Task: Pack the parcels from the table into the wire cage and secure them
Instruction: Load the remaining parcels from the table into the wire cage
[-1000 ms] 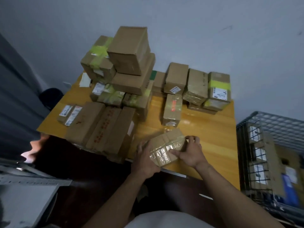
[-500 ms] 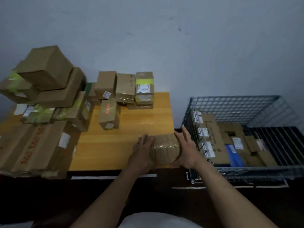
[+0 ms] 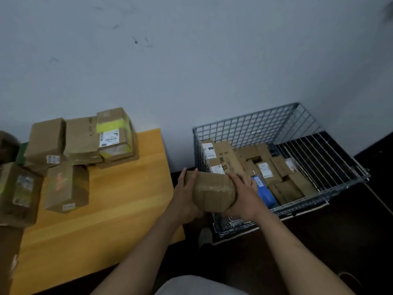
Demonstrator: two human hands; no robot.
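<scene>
Hands (image 3: 184,196) and forearms (image 3: 148,248) are bare; a pale grey garment (image 3: 197,287) shows below.

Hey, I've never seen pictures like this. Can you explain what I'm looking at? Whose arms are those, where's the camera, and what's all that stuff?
There is no machine here: those are a person's two bare arms. The single camera sits on the person's head and looks forward and down, so you see roughly what they see.

The left hand and right hand grip a brown parcel between them, held in the air between the table and the cage.

On the left is a yellow wooden table with more cardboard boxes piled near the wall, one a yellow-taped box.

On the right stands a wire cage, open on top. It already holds several packed parcels and a blue packet.
</scene>
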